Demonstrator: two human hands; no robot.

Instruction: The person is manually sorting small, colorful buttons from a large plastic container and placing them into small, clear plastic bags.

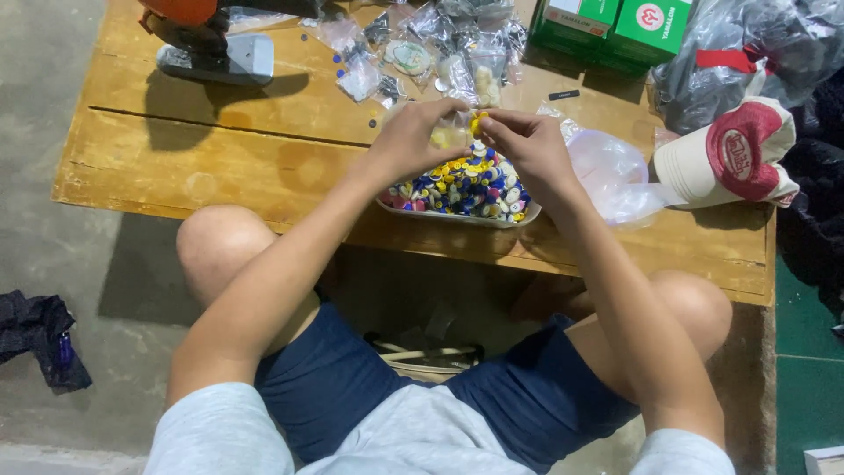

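Note:
A shallow white tray (457, 216) near the wooden table's front edge is heaped with several small buttons (470, 185) in blue, yellow, white and pink. Both hands are raised just above its far side. My left hand (411, 141) pinches a small clear plastic bag (448, 134) that has yellowish pieces inside. My right hand (527, 145) meets it fingertip to fingertip and holds a small yellow button (476, 125) at the bag's mouth.
Several small clear bags (413, 48) of parts lie at the table's back. A red and grey tool (211, 44) stands back left, green boxes (615, 26) back right. A crumpled clear bag (611, 171) and a red and cream cap (734, 154) lie to the right.

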